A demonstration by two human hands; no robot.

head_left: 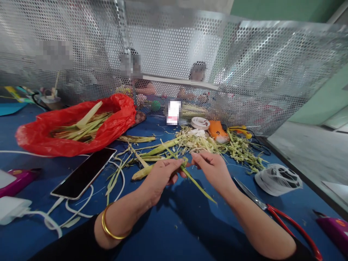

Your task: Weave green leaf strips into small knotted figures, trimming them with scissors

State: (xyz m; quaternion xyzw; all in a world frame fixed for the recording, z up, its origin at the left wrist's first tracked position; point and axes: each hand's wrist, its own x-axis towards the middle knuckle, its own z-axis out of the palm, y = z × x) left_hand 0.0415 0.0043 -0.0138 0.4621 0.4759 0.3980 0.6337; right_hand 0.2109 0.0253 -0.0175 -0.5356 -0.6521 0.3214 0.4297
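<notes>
My left hand [165, 172] is closed on a narrow green plant strip [199, 186], pinching it between thumb and fingers. One end of the strip slants down to the right, the other up to the left. Close beside it, my right hand [212, 168] is closed in a pinch at the fingertips. What sits in that pinch is too small to make out. Just beyond both hands lie long pale green husks [163, 148] and a heap of shredded plant scraps [190, 141]. Short green knotted pieces [246, 150] are piled to the right of the heap.
Left: red plastic bag [122, 112] of dried strips, smartphone [85, 174] with white cable [122, 177], charger [13, 210], purple tool [23, 179]. Right: red-handled scissors [262, 204], plastic-wrapped roll [277, 179], another purple tool [333, 230]. Behind: tape roll [200, 123], orange packet [217, 131], perforated metal screen [168, 36]; people beyond.
</notes>
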